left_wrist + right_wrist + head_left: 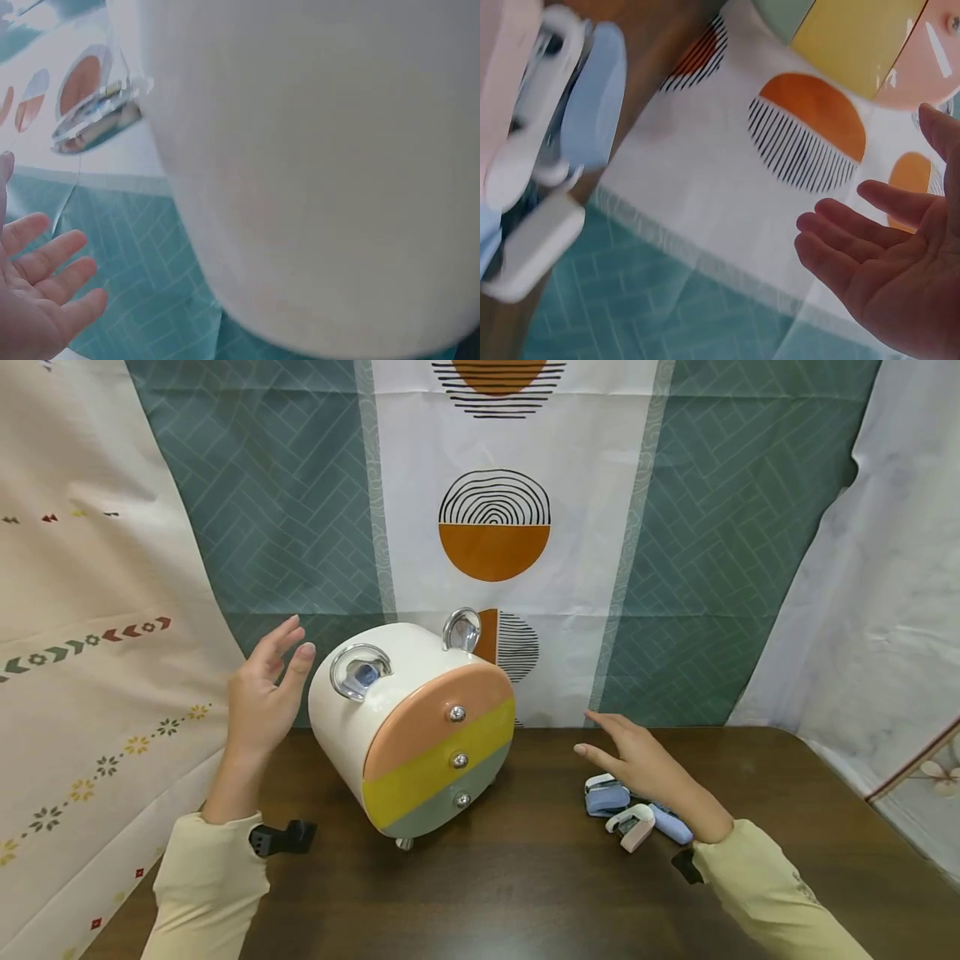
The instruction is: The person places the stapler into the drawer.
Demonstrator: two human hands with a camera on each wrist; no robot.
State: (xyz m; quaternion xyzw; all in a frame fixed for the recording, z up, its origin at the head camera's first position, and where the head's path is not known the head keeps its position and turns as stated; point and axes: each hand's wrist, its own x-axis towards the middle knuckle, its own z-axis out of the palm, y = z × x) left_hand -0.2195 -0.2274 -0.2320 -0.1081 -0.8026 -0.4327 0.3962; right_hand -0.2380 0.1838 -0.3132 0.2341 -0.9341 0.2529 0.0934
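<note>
Clock: head view, centred on the box.
Drum box (411,737): on the surface (525,893), banded front turned toward 4.
Left hand (262,700): at 9, just beside the box wall, apart from it; fingers loosely extended, nothing held.
Right hand (643,763): at 3, above the staplers; fingers extended, thumb apart, holding nothing.
Staplers (637,828): between 3 and 4, bunched on the surface; pink, white and pale blue parts.
Box handling: looks stiff, bulky, glossy; probably slippery, weight can't tell. I'd brace the shell at 9 and 3 with flat palms.
Ears (362,672): shiny, at 11 and 1; maybe fragile, poor lift points.
Knobs (460,761): three, one per band, small and smooth; fingertip pinch, straight pull.
Stapler handling: likely light, rigid, hinged; pinch across the body.
</note>
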